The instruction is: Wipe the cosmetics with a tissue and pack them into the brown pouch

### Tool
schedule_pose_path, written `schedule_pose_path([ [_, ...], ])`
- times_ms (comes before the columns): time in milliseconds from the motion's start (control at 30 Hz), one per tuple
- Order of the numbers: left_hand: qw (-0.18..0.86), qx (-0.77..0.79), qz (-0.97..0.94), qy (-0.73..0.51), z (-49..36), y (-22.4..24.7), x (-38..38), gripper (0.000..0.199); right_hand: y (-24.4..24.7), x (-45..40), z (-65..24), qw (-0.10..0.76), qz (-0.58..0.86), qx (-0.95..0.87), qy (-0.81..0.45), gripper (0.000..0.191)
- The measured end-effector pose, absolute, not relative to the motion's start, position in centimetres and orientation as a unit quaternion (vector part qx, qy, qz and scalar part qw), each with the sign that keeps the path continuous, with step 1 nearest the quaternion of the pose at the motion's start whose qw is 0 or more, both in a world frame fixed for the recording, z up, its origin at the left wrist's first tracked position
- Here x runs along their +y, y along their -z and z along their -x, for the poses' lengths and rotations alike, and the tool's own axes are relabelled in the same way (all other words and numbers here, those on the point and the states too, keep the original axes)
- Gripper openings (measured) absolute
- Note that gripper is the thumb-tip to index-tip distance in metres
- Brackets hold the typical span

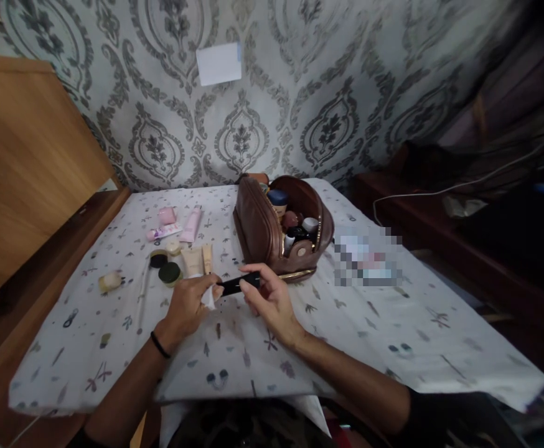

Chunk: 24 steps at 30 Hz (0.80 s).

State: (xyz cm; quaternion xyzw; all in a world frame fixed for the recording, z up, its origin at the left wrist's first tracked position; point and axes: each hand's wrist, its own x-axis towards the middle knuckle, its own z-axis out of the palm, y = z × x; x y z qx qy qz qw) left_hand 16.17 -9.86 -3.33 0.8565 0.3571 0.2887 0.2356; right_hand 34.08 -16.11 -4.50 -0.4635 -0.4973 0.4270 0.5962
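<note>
A slim black cosmetic tube [233, 285] lies sideways in the fingers of my right hand [274, 303], gripped at its right end. My left hand [185, 306] is closed on a white wipe [208, 299] and meets the tube's left end. Just behind my hands stands a brown leather makeup bag [259, 231], unzipped, with several bottles and jars inside. Close beyond my left hand lie a beige tube [192, 262], a narrow yellowish tube [207, 257] and a dark-lidded jar [170, 272].
Further left are a pink tube [191, 224], a pink jar [167, 215], another dark-lidded jar [159, 258] and a small yellowish bottle [109, 281]. A blurred-out item [368, 256] lies right of the bag. The patterned tablecloth [365, 348] reaches the papered wall; a wooden cabinet [29, 149] borders the left.
</note>
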Motion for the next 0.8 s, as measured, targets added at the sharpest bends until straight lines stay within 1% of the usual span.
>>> schedule_pose_path([
  [100, 0.312, 0.415, -0.787, -0.332, -16.2, 3.0, -9.8, 0.045, 4.2, -16.4, -34.6, 0.575, 0.462, -0.537, -0.408, 0.040],
  [200, 0.380, 0.515, -0.663, -0.390, -16.6, 2.8, -9.8, 0.051, 3.6, -17.1, -35.5, 0.538, 0.474, -0.592, -0.369, 0.044],
  [267, 0.429, 0.545, -0.590, -0.413, -16.9, 2.6, -9.8, 0.055, 3.1, -17.7, -36.2, 0.512, 0.471, -0.634, -0.338, 0.044],
  [367, 0.511, 0.523, -0.552, -0.401, -17.7, 2.0, -9.8, 0.055, 1.9, -18.7, -37.7, 0.494, 0.442, -0.678, -0.316, 0.030],
  [433, 0.546, 0.495, -0.554, -0.387, -18.3, 1.3, -9.6, 0.051, 0.7, -19.2, -39.3, 0.509, 0.433, -0.673, -0.316, 0.023],
  [467, 0.555, 0.476, -0.562, -0.387, -18.6, 0.8, -9.4, 0.048, -0.1, -19.4, -40.2, 0.524, 0.434, -0.661, -0.316, 0.022],
  [533, 0.542, 0.437, -0.601, -0.393, -19.4, -0.5, -9.0, 0.041, -2.0, -19.4, -42.5, 0.585, 0.438, -0.614, -0.298, 0.023],
  [600, 0.486, 0.405, -0.674, -0.382, -20.4, -1.7, -8.5, 0.037, -4.0, -18.5, -45.1, 0.655, 0.451, -0.563, -0.224, 0.024],
  [633, 0.446, 0.387, -0.718, -0.367, -20.9, -2.3, -8.3, 0.036, -5.0, -17.7, -46.4, 0.668, 0.467, -0.552, -0.176, 0.024],
  [700, 0.363, 0.345, -0.801, -0.328, -22.3, -3.1, -8.0, 0.035, -6.7, -15.3, -48.9, 0.663, 0.485, -0.564, -0.087, 0.025],
  [800, 0.278, 0.278, -0.875, -0.284, -24.6, -3.1, -8.1, 0.035, -8.4, -10.1, -51.7, 0.586, 0.521, -0.620, 0.005, 0.023],
])
